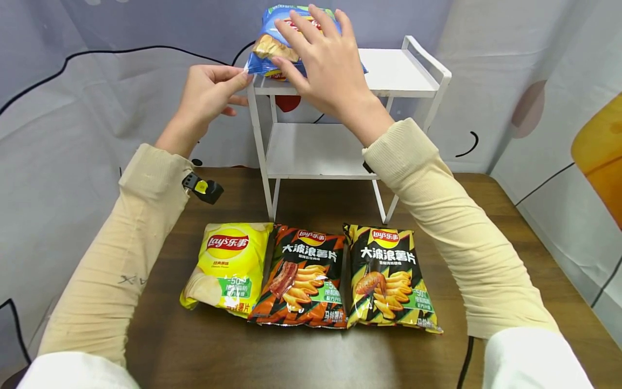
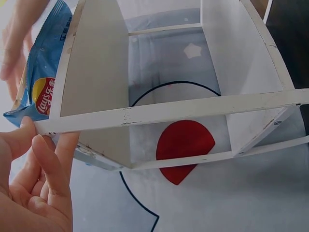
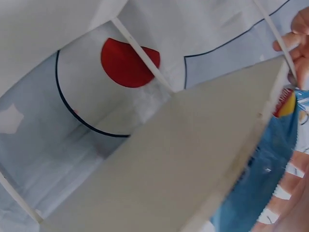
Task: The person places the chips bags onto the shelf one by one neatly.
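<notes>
A blue bag of potato chips point(image 1: 279, 40) lies on the top shelf of a white rack point(image 1: 398, 70), at its left end. My left hand point(image 1: 206, 94) is at the rack's front left corner and pinches the bag's lower left corner. In the left wrist view, the thumb of the left hand point(image 2: 36, 179) is at the bag's corner, with other fingers below the shelf edge. My right hand point(image 1: 332, 67) rests over the bag's front, fingers spread and fairly straight. The right wrist view shows the blue bag point(image 3: 263, 164) along the shelf edge, with the right fingers partly visible beside it.
On the brown table point(image 1: 233, 351) three chip bags lie in a row before the rack: a yellow one point(image 1: 230, 265), a red-brown one point(image 1: 303, 275) and a black-and-yellow one point(image 1: 389, 275). The rack has a lower shelf point(image 1: 316, 151) and a raised side rail point(image 1: 427, 59). A black cable point(image 1: 121, 49) runs along the left wall.
</notes>
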{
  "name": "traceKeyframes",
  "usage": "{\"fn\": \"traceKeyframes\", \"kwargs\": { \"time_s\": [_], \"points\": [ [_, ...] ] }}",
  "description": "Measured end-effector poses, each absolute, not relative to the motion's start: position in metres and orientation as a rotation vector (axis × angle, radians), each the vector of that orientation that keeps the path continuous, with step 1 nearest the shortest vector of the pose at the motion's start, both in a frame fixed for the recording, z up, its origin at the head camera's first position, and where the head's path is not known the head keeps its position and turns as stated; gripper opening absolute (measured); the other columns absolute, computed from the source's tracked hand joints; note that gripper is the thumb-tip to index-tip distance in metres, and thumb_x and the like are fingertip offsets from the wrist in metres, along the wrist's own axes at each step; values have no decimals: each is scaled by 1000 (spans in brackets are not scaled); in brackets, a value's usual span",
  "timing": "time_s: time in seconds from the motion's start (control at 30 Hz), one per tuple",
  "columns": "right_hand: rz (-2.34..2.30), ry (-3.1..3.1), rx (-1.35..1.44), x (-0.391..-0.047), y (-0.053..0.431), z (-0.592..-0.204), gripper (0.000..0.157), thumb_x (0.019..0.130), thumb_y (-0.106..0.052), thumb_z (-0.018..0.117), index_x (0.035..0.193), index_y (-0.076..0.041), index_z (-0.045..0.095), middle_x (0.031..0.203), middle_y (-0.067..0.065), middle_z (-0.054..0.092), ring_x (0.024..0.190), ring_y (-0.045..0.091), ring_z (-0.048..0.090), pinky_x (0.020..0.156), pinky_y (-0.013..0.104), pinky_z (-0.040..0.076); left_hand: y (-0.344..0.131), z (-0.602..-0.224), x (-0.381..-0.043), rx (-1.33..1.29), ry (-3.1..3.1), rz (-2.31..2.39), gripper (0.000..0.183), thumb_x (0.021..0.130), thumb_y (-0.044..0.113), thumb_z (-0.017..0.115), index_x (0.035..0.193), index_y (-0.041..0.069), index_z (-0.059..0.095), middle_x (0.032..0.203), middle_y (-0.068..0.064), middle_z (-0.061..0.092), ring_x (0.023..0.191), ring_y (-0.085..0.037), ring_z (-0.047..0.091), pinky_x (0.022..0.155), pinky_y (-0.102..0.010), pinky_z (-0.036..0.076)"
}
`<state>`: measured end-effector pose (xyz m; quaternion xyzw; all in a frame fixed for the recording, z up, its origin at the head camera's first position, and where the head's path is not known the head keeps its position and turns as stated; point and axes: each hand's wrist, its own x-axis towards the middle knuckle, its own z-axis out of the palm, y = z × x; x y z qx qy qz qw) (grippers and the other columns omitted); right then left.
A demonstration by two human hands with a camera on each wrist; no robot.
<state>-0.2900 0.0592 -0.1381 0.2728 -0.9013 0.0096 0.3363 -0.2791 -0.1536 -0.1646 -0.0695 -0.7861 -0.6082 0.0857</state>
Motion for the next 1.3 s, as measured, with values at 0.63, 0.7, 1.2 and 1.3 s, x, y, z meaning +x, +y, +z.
{"fn": "traceKeyframes", "kwargs": {
  "time_s": [0.63, 0.7, 1.2, 1.3],
  "points": [
    [32, -2251, 744, -234, 83, -151, 56, 99, -53, 38, 145, -21, 44, 149, 3, 45, 145, 24, 29, 119, 49, 15, -155, -166, -280, -198, -2363, -1815, 34, 88, 31, 70, 111, 6, 69, 86, 14, 67, 62, -2, 68, 50, -16, 46],
    [35, -2218, 760, -228, 86, -157, 55, 99, -51, 40, 142, -19, 48, 146, 5, 48, 144, 25, 32, 118, 49, 18, -155, -166, -280, -190, -2367, -1810, 35, 88, 32, 70, 112, 7, 69, 88, 13, 67, 63, -2, 68, 50, -16, 46],
    [-8, -2112, 837, -205, 115, -210, 50, 96, -44, 51, 135, -13, 56, 138, 10, 56, 137, 31, 42, 112, 54, 28, -157, -166, -282, -160, -2347, -1831, 36, 87, 31, 71, 113, 7, 69, 88, 13, 67, 62, -3, 68, 48, -16, 45],
    [-23, -2121, 858, -198, 122, -218, 51, 95, -44, 53, 135, -12, 56, 137, 11, 56, 136, 32, 43, 112, 54, 29, -157, -166, -282, -156, -2348, -1834, 36, 87, 31, 71, 113, 7, 68, 86, 14, 67, 62, -3, 68, 48, -16, 45]
  ]
}}
